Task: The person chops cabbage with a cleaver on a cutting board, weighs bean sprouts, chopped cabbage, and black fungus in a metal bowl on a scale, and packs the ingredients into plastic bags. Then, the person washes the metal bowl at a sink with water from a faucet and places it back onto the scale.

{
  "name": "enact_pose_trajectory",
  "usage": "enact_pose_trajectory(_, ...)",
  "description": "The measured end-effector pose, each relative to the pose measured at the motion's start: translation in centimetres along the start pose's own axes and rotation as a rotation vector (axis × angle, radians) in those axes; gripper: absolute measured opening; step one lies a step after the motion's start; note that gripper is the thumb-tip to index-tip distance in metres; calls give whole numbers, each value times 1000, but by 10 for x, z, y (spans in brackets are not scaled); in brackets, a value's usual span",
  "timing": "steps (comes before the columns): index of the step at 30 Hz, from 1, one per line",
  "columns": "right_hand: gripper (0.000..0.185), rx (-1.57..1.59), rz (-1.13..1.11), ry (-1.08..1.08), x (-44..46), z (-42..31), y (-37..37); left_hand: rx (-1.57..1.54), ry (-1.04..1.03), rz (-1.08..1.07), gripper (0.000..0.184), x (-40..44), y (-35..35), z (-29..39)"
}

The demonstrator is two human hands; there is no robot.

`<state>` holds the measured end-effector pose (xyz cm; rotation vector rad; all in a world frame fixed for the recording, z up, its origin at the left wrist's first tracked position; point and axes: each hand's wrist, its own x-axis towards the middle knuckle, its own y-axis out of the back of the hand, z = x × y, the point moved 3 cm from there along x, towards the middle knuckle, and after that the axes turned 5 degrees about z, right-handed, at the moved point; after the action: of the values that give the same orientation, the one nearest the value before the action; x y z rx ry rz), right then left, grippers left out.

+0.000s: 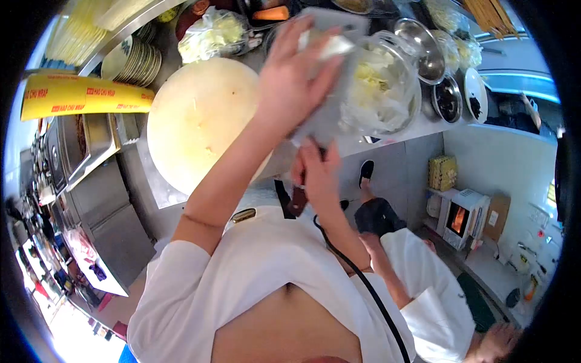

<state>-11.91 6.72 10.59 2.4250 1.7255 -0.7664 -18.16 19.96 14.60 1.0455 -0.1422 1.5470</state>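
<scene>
My left hand (pixel 296 78) is stretched past the round chopping board (pixel 203 115), its fingers bent around a blurred white piece (pixel 331 47) whose kind I cannot make out. Under those fingers lies a broad grey blade, which looks like a cleaver (pixel 330 115). My right hand (pixel 318 175) is closed at the near end of the blade, around what seems to be its dark handle. Motion smears both hands. Just right of the blade sits a bowl lined with a clear plastic bag (pixel 378 91), with pale yellow-green cut leaves inside.
Metal bowls (pixel 420 51) and a bowl of dark pieces (pixel 446 100) stand right of the bag. Stacked plates (pixel 139 63) and a yellow wrap box (pixel 88 97) are at left. Bagged vegetables (pixel 212 33) lie behind the board. Another person (pixel 423 284) is close on my right.
</scene>
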Motion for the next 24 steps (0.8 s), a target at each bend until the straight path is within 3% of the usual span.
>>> enact_pose_trajectory(5, 13, -19, 285, 260, 15, -89, 72, -380, -148, 108, 36, 54, -104, 76)
enact_pose_trajectory(8, 13, 82, 295, 336, 49, -98, 113, -448, -101, 8, 36, 55, -175, 84)
enact_pose_trajectory(14, 15, 39, 329, 230, 102, -71, 172, -335, 36, -179, 37, 17, -241, 40)
enact_pose_trajectory(17, 20, 17, 339, 182, 111, -60, 189, -139, 194, -501, 37, -12, -247, 11)
enact_pose_trajectory(20, 18, 0, 303, 157, 110, -51, 202, -1, 174, -833, 36, -31, -241, -5)
enact_pose_trajectory(23, 13, -36, 289, 147, 104, -51, 211, 109, -187, -424, 33, -31, -194, 20)
enact_pose_trajectory(24, 12, -40, 275, 157, 100, -53, 210, 46, -143, -388, 32, -25, -170, 30)
